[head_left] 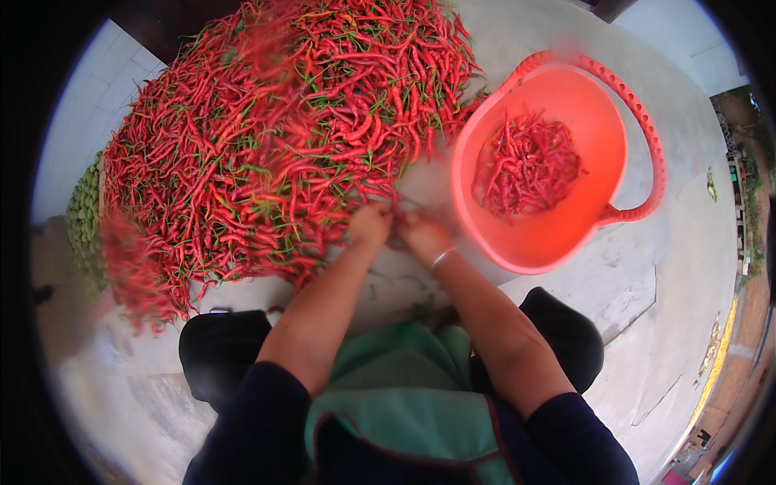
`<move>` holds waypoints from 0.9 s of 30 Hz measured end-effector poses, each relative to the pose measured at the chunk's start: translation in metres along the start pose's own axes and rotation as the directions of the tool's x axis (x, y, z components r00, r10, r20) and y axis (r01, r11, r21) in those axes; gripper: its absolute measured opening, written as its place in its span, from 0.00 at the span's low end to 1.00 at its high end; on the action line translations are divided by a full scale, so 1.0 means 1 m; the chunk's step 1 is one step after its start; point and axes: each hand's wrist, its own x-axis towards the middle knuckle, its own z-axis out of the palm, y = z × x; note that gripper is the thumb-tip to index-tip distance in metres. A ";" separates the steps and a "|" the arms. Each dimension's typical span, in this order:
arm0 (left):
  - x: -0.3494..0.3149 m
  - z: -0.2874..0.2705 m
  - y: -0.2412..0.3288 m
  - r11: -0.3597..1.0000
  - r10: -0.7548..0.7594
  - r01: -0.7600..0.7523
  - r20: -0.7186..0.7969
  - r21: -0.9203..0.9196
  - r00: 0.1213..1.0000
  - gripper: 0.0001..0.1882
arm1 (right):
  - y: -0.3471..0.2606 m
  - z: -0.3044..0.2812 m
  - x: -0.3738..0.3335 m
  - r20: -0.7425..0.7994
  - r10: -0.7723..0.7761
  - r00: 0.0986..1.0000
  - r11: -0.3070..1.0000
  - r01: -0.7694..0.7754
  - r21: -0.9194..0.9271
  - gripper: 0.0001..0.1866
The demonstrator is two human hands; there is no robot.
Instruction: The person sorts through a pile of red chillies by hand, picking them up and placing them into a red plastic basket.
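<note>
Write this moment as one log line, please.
left hand, right hand: together at red chilli pile edge | basket: some chillies inside

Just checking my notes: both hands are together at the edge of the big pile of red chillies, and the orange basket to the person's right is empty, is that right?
Not quite. The head view shows the orange basket is not empty: it holds a small heap of red chillies. The rest stands: the left hand and right hand meet at the edge of the big pile of red chillies.
</note>
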 end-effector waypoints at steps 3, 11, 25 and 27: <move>-0.015 -0.011 0.010 0.990 0.045 -0.038 -0.050 0.133 0.998 0.11 | -0.006 -0.021 0.002 0.119 0.354 0.928 0.690 -0.345 0.637 0.05; -0.033 -0.014 0.032 0.983 0.102 -0.085 -0.100 0.162 0.990 0.13 | -0.045 -0.116 -0.016 -0.262 0.485 0.834 0.640 -0.134 0.757 0.06; -0.092 -0.064 0.036 0.778 0.285 -0.192 0.063 -0.598 0.957 0.09 | -0.054 -0.119 -0.042 -0.025 0.585 0.811 0.368 -0.238 0.899 0.11; -0.107 -0.078 0.038 0.718 0.343 -0.199 0.090 -0.667 0.935 0.09 | -0.065 -0.132 -0.037 0.151 0.505 0.850 0.234 -0.304 0.923 0.11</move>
